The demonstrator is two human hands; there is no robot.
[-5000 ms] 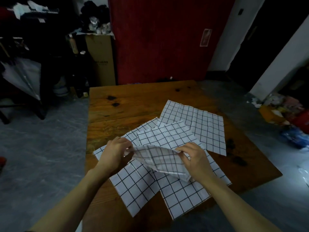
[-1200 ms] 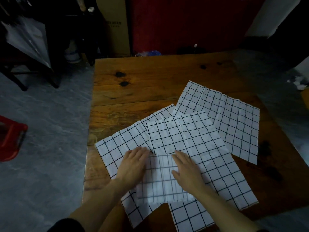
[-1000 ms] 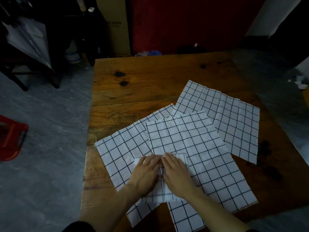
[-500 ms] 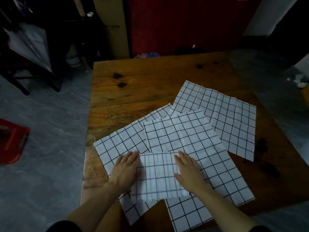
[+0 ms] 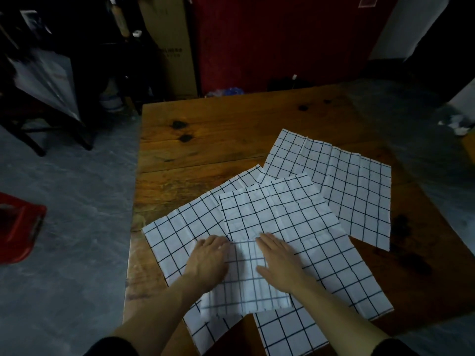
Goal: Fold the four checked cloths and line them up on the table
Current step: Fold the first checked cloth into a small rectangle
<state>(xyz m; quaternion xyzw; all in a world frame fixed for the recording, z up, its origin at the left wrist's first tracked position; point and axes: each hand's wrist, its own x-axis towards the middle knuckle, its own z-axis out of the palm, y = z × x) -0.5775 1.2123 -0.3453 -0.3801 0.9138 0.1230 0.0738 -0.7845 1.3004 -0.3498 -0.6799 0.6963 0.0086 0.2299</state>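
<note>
Both hands lie flat on a folded checked cloth (image 5: 246, 281) near the front edge of the wooden surface (image 5: 205, 140). The left hand (image 5: 208, 258) presses its left part and the right hand (image 5: 280, 263) presses its right part; each grip is open, with the fingers stretched out and the palm down, holding nothing. The folded cloth rests on top of two unfolded checked cloths: the left unfolded cloth (image 5: 180, 227) reaches toward the left edge of the surface, and the middle unfolded cloth (image 5: 295, 222) spreads from the centre to the front edge. A third unfolded cloth (image 5: 347, 186) lies toward the right edge, partly under the middle one. A red object (image 5: 18, 232) stands on the floor to the left.
</note>
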